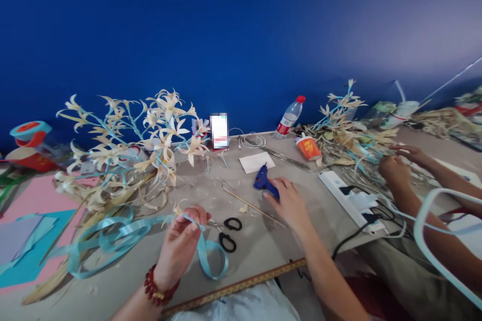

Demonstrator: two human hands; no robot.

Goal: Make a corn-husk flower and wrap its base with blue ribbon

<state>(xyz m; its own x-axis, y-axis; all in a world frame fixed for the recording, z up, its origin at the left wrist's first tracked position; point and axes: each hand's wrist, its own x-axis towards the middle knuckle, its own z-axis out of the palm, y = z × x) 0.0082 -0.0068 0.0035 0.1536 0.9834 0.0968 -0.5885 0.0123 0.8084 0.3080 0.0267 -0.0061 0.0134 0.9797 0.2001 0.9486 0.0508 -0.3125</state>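
Note:
My left hand (178, 241), with a red bead bracelet at the wrist, pinches a light blue ribbon (214, 275) along with a small pale flower (179, 207). One ribbon end curls below the fingers; the rest trails left in loops. My right hand (292, 206) has its fingers round the handle of a blue glue gun (260, 179), which lies on the table with its nozzle towards the wall. Black-handled scissors (228, 241) rest between my hands, their blades partly behind the left fingers. A thin stick (252, 203) lies beyond them.
Pale flowers on blue-wrapped stems (165, 130) stand back left. Coloured paper (41, 251) lies at left. A white card (256, 162), a bottle (289, 119) and an orange cup (309, 148) are further back. Right are a power strip (335, 188) with cables and another person's hands (395, 170).

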